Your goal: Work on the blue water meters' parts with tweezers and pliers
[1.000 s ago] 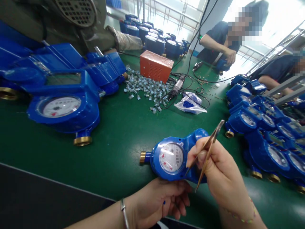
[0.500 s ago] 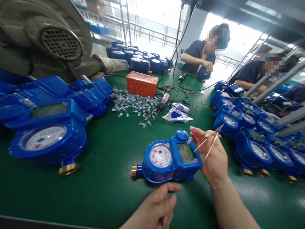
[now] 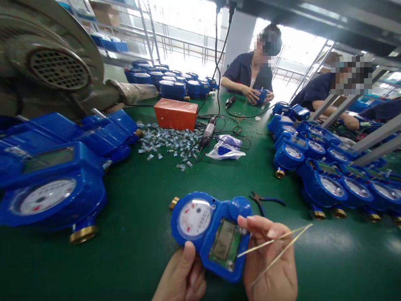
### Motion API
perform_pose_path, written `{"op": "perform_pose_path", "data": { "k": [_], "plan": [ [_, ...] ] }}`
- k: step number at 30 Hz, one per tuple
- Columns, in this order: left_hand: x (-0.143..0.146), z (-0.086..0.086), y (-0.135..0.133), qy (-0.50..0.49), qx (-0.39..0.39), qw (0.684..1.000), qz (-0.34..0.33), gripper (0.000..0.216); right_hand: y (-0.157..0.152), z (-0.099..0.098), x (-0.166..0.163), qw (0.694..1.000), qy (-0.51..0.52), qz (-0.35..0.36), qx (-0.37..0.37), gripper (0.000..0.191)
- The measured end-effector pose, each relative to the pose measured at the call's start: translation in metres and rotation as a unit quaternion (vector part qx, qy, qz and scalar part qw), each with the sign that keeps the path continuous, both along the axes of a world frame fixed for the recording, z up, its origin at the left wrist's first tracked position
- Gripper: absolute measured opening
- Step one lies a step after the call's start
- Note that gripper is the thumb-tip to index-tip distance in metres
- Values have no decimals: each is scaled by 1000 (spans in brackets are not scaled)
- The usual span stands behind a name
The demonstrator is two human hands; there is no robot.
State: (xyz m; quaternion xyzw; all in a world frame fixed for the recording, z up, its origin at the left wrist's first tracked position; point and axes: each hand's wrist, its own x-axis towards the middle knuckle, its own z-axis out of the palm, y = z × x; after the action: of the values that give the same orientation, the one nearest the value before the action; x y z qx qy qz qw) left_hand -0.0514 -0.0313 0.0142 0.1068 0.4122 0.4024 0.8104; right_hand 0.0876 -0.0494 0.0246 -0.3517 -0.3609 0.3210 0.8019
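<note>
A blue water meter with a white round dial, a lit-grey display and a brass threaded end is tilted toward me just over the green bench. My left hand grips its near lower edge, thumb on the front by the dial and fingers underneath. At the display end, my right hand touches the meter's side with its fingertips. It also holds thin, pale V-shaped tweezers, one tip lying across the display's edge. Behind the meter lie pliers with dark handles.
More blue meters stand at left and others at right. Beyond lie an orange box, loose small clear parts, a corded tool and a plastic bag. A large blower stands back left; two people work opposite.
My left hand has taken hold of the meter, which has turned and tilted toward me. My right hand has come nearer, still with the tweezers. The pliers have come into sight.
</note>
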Motion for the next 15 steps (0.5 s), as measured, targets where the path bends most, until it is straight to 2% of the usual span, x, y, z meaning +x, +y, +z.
{"op": "perform_pose_path", "data": {
  "k": [2, 5, 8, 12, 15],
  "plan": [
    [-2, 2, 4, 21, -15, 999, 20, 57, -12, -2, -5, 998, -55, 1, 30, 10],
    [-2, 6, 8, 33, -7, 999, -3, 59, -15, 3, -4, 995, -92, -14, 22, 8],
    [5, 9, 5, 56, 26, 997, -46, 59, -1, 12, 7, 1000, -16, 15, -18, 9],
    [22, 11, -3, 48, 35, 989, -135, 64, 30, 19, 25, 995, 66, 74, -28, 10],
    [34, 10, -5, 29, 32, 991, -130, 64, 42, 17, 34, 994, 75, 77, -32, 10]
  ]
}}
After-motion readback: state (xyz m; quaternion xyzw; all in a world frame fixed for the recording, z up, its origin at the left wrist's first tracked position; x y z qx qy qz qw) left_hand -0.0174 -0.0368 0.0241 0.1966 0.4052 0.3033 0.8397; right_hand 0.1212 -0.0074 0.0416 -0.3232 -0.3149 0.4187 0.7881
